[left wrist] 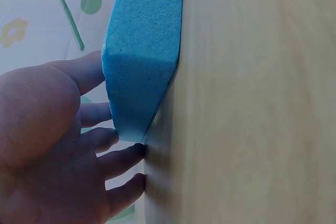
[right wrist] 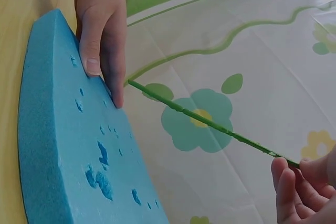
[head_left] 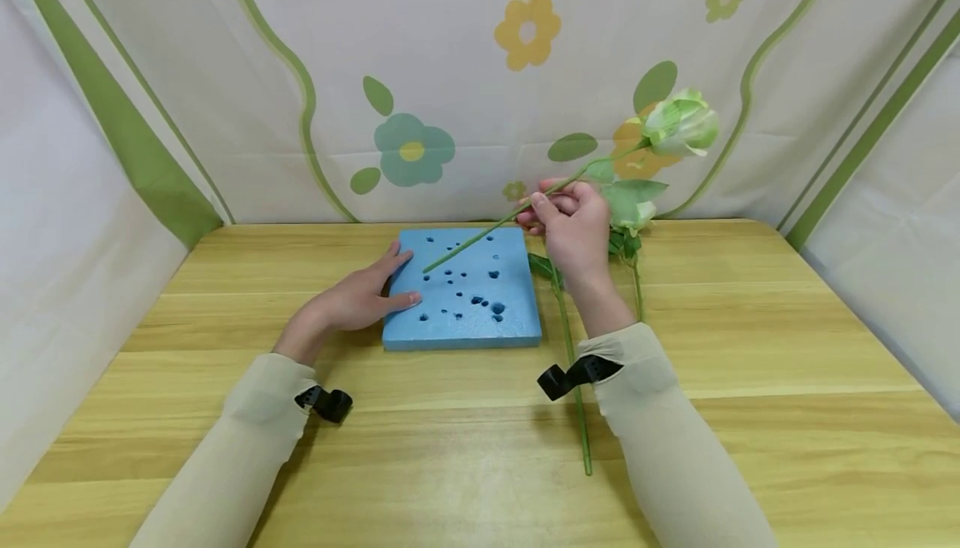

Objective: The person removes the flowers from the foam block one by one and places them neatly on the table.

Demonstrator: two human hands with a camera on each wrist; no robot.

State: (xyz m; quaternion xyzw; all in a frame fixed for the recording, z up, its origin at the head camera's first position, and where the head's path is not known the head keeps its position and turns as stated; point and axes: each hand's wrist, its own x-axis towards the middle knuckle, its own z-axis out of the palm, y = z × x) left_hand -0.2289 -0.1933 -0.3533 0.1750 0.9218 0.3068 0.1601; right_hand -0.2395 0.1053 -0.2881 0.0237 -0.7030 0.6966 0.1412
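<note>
A light blue foam block (head_left: 442, 331) with several holes in its top lies on the table. My left hand (head_left: 360, 294) rests against its left side, thumb and a fingertip on the top face; in the left wrist view the fingers (left wrist: 122, 162) are spread along the block's side. Above the block, my right hand (head_left: 577, 227) pinches the green stem of an artificial rose (head_left: 681, 123). Its pale green bloom points up to the right. The stem's bare lower end slants down to the left over the block, and in the right wrist view (right wrist: 210, 124) it is clear of the foam.
Right of the block, another pale bloom (head_left: 633, 213) and two green stems (head_left: 567, 340) lie on the wooden table (head_left: 450, 448), partly hidden by my right hand and sleeve. A flower-printed cloth (head_left: 465, 57) hangs behind the table's far edge.
</note>
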